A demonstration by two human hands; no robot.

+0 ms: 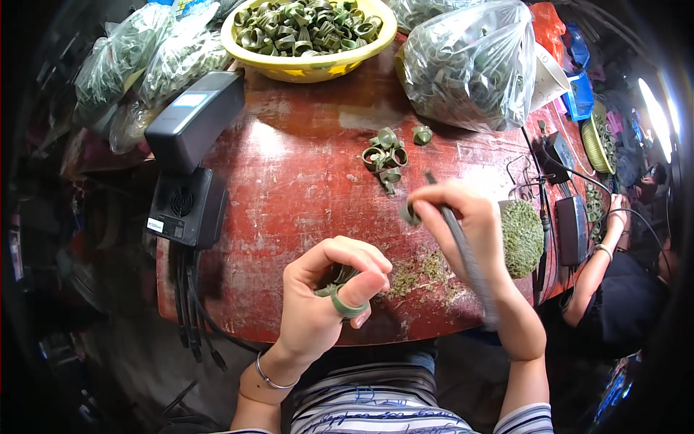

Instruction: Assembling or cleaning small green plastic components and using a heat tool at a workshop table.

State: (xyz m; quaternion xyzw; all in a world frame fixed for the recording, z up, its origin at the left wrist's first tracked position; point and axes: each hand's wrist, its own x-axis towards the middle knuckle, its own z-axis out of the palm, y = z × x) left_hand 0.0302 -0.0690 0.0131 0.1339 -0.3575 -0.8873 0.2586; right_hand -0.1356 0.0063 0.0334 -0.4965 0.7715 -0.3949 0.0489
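at the near edge of the red table (289, 188), my left hand (325, 296) pinches a green ring (345, 304) while my right hand (463, 217) grips a grey rod tool (463, 249); trimming step, i judge; next, tip onto the ring.

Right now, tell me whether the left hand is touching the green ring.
Touching. The head view shows the green ring worn around a finger of the left hand, with no gap between them.
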